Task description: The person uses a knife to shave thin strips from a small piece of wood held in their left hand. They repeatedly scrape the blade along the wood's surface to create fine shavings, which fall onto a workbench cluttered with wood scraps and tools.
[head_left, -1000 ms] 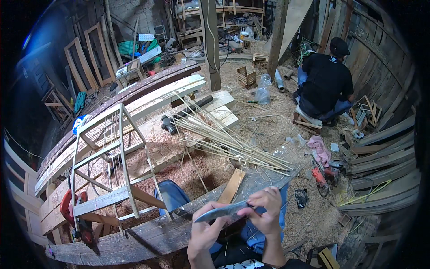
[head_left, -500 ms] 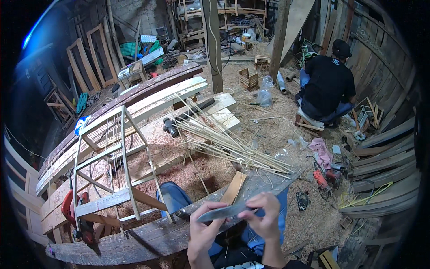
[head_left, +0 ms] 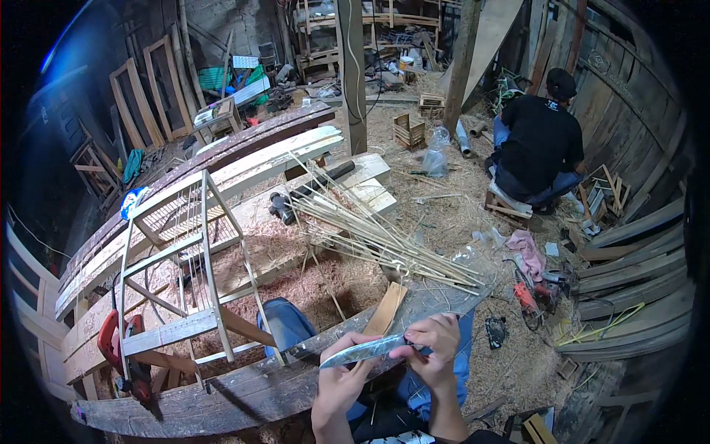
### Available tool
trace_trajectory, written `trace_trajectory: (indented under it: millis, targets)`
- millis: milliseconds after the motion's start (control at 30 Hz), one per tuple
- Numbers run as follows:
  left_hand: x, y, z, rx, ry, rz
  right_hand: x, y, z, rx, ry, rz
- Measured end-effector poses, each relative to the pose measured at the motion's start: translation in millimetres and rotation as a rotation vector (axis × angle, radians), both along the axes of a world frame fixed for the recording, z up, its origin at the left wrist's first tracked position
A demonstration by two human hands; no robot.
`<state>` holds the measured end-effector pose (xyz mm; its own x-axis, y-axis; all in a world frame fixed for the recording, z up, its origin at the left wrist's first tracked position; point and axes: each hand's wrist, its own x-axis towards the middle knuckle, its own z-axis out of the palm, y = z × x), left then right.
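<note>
Over my lap, my right hand (head_left: 436, 344) grips a knife (head_left: 364, 351) by its handle end, fingers curled round it. The broad grey blade lies level and points left. My left hand (head_left: 342, 381) is closed at the blade, thumb and fingers partly behind it. Whatever those fingers pinch is hidden by the blade. Just beyond the knife, a flat brown wooden piece (head_left: 386, 309) leans on the edge of the plank bench (head_left: 251, 392). A sheaf of thin split sticks (head_left: 392, 248) spreads across the bench further off.
A slatted wooden frame (head_left: 174, 274) stands at left beside a red power tool (head_left: 122, 344). A black-handled tool (head_left: 282, 209) lies among boards. To the right are a red power tool (head_left: 526, 296) with cord and stacked planks (head_left: 636, 288). Another person (head_left: 540, 144) sits low, facing away.
The blade has turned slightly, so its face now catches more light. Both hands stay close together in nearly the same place. The seated person has shifted slightly.
</note>
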<state>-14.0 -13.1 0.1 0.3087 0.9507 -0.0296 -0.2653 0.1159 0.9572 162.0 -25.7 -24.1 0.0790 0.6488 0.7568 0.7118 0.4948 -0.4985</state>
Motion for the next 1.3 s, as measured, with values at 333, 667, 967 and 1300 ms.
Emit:
trace_trajectory:
  millis: [333, 667, 967, 1300]
  targets:
    - [-3.9, 5.9, 0.5, -0.140, -0.070, -0.017, 6.2, 6.1, -8.2, 0.037, -0.030, -0.070]
    - [-1.0, 7.9, -3.2, -0.171, -0.126, -0.066, 12.7, 5.5, -10.5, 0.077, -0.078, -0.099]
    - [-57.0, -2.1, 20.1, -0.164, 0.041, 0.240, 93.0, -25.4, -33.3, -0.049, 0.311, -0.587]
    - [-15.5, 3.2, 9.6, -0.010, -0.084, 0.134, 3.8, -1.9, -5.7, 0.034, 0.182, -0.133]
